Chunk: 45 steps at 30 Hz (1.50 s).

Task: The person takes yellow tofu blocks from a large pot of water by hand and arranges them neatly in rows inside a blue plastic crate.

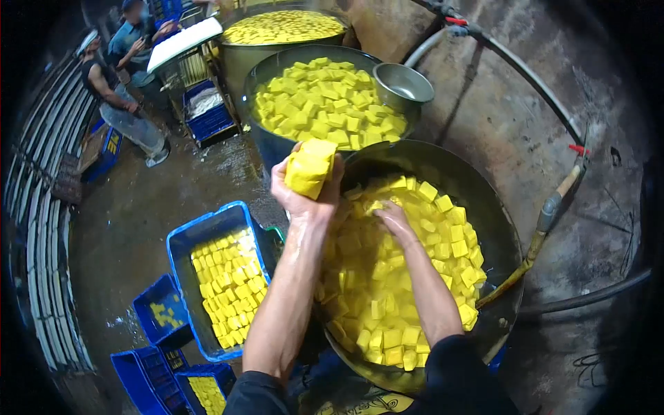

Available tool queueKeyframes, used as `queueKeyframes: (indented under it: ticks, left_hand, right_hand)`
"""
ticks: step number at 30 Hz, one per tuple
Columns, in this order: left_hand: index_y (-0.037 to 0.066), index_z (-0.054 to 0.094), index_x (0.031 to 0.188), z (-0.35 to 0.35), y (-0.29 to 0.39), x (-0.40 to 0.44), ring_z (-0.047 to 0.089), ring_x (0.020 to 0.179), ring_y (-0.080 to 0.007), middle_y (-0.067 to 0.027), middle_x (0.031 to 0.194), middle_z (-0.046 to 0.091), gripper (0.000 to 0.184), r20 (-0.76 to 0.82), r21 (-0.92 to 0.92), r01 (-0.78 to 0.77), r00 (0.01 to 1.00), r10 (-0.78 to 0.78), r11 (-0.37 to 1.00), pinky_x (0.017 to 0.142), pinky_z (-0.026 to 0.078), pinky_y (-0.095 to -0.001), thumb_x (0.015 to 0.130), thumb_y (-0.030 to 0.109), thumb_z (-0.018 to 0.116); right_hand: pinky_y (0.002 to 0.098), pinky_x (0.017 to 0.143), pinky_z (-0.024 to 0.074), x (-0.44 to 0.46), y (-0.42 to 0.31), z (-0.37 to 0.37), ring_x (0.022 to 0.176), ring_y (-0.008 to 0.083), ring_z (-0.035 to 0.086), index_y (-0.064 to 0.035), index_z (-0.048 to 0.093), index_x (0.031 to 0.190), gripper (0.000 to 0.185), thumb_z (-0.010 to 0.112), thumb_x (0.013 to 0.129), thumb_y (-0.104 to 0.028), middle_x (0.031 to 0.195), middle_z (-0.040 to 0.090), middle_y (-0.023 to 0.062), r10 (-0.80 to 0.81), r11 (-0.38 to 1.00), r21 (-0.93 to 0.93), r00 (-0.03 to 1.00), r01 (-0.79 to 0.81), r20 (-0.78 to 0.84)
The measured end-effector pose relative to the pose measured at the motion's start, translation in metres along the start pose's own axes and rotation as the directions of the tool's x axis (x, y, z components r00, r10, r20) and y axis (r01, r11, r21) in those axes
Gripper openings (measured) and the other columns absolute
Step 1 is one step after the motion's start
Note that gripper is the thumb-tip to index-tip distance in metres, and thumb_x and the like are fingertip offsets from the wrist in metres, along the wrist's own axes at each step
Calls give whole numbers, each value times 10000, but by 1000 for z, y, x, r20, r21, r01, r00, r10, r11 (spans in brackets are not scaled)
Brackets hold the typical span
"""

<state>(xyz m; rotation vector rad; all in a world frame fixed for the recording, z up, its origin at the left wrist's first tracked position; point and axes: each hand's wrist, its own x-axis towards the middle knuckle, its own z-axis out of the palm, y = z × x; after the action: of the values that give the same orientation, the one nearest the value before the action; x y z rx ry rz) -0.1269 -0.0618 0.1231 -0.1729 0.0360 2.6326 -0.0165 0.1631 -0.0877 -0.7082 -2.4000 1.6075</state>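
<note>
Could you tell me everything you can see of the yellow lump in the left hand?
The bright yellow, roughly boxy lump looks moist and soft, with rounded edges and a crease towards its right. Whether it is one block or several, I can't tell. It sits tilted in the bare left hand, gripped around its sides, raised near the large round dark vat.

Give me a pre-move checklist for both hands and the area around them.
1. Left hand secure on yellow block: ok, held up.
2. Right hand grip: cannot tell, partly hidden among blocks in near vat.
3. Vat liquid clear enough to see through: not ok, cloudy yellow.
4. Large blue crate blocks orderly: ok, mostly in rows.
5. Floor dry: not ok, wet sheen.
6. Nearest co-worker clear of hands: ok, well away.
</note>
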Motion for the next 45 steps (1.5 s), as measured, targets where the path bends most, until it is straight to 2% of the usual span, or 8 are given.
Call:
queueKeyframes:
  ticks: [6,15,25,27,31,36,41,45]
  left_hand:
    - [89,647,1030,-73,88,-34,645,944,-297,-108,1024,679,323,-92,54,-57,994,62,997,846,516,-491,825,305,523]
    - [64,608,1049,-187,169,-93,624,969,-292,-129,1005,649,368,-247,5,32,968,-30,999,886,503,-436,856,337,453]
    - [107,381,1412,-278,331,-114,517,1204,-281,-136,1311,538,729,-616,245,69,781,100,967,1018,382,-501,940,660,328]
    - [36,330,1458,-355,355,-117,449,1278,-334,-158,1442,423,734,-521,468,31,817,247,883,1057,349,-493,977,590,300]
    - [8,541,1289,-425,386,-155,322,1350,-384,-168,1409,453,451,-3,538,399,882,471,-743,1089,312,-478,880,198,531]
    - [4,480,1325,-417,376,-180,302,1349,-430,-234,1390,406,497,-123,452,392,917,379,-801,1092,294,-504,863,182,525]
    - [-85,392,1375,-393,382,-159,237,1390,-434,-298,1459,304,622,16,579,395,869,495,-713,1149,211,-487,819,153,536]
    - [-98,360,1399,-438,388,-137,232,1388,-441,-333,1473,279,680,-194,430,500,864,464,-752,1163,195,-451,866,294,521]
  right_hand:
    - [299,778,527,-91,-184,14,918,147,604,-17,503,1242,364,547,883,-54,1074,611,72,-26,691,677,926,-256,376]
    - [455,905,427,-142,-306,230,1057,362,551,-53,585,1124,552,810,671,-274,1109,565,188,-449,730,-316,773,607,447]
    - [306,835,499,-71,-187,441,971,167,614,-45,575,1197,455,664,811,-267,1106,638,70,343,807,-31,425,-590,838]
    - [326,835,509,-53,-171,482,960,178,629,-58,574,1212,457,631,834,-308,1097,650,70,423,749,-99,358,-655,833]
    - [363,917,474,-27,-129,575,1061,256,589,0,611,1167,704,717,695,-511,1160,608,178,501,865,-347,572,-364,649]
    - [535,1099,266,-84,-100,646,1354,535,204,-34,481,1375,987,739,625,-623,1520,220,255,569,668,-735,719,-121,399]
    - [535,1053,315,-39,-86,576,1373,271,345,-159,263,1512,731,556,904,-438,1538,284,158,496,778,-136,467,-613,732]
    - [412,962,429,-41,-103,491,1308,262,408,-141,360,1458,653,561,906,-427,1473,383,97,200,968,-77,555,-238,807]
